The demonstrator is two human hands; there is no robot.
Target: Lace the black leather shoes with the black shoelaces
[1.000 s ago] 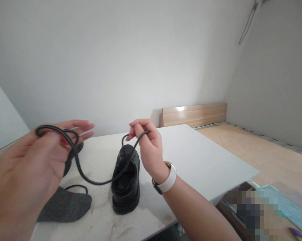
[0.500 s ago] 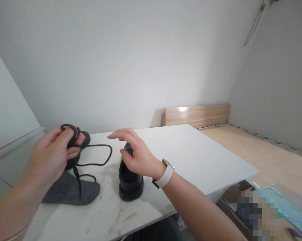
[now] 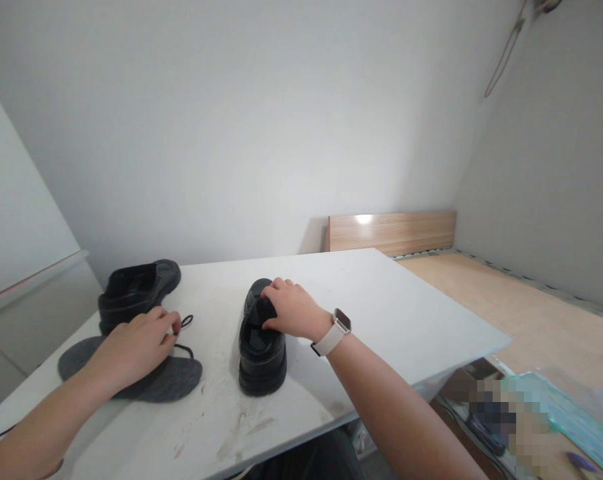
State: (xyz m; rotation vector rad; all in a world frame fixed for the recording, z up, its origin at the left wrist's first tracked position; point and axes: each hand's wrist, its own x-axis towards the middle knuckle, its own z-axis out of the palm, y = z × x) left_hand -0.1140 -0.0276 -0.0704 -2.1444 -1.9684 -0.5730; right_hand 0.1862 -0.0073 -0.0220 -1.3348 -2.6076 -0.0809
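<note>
My left hand (image 3: 149,337) is low over the grey insoles (image 3: 181,383), its fingers closed around a black shoelace (image 3: 187,321). Loops of the lace stick out beside the fingertips; the rest is hidden under the hand. A black shoe (image 3: 262,370) stands on the white table, heel towards me. My right hand (image 3: 296,308) grips this shoe at its tongue, thumb on the near side and fingers over the top. Behind my left hand a second black shoe (image 3: 131,290) rests at the table's far left.
The white table (image 3: 381,307) has brown smudges near its front edge. A wooden board (image 3: 394,230) leans at the back wall beside a light wood surface (image 3: 481,287). Lower right lie a teal packet (image 3: 566,413) and a purple item (image 3: 581,461). A looped cord (image 3: 504,63) hangs upper right.
My left hand has come down with the lace from above the left shoe to the insoles. My right hand has moved right and closed on the near shoe.
</note>
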